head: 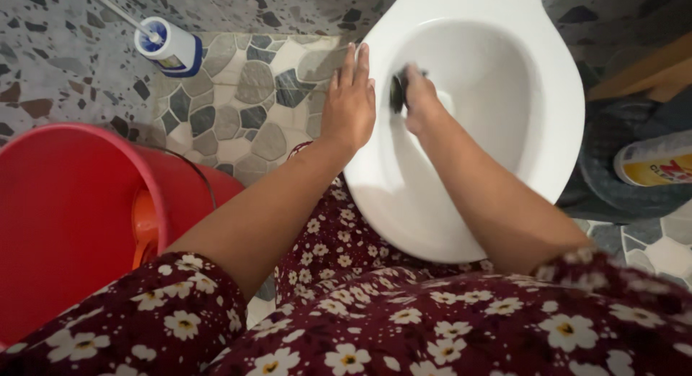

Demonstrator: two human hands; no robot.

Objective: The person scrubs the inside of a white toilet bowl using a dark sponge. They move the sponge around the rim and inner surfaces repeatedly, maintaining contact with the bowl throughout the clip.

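A white toilet bowl (559, 116) fills the upper middle of the head view. My left hand (349, 102) lies flat with fingers together on the bowl's left rim. My right hand (421, 96) reaches inside the bowl and grips a dark scrubber (397, 92), pressed against the inner wall; the hand is blurred. Most of the scrubber is hidden by the fingers.
A large red bucket (72, 203) with an orange scoop (144, 224) inside stands at the left. A white and blue bottle (171, 48) lies on the stone-patterned floor at upper left. A white and yellow cleaner bottle (656, 160) lies in a dark basin (613, 188) at right.
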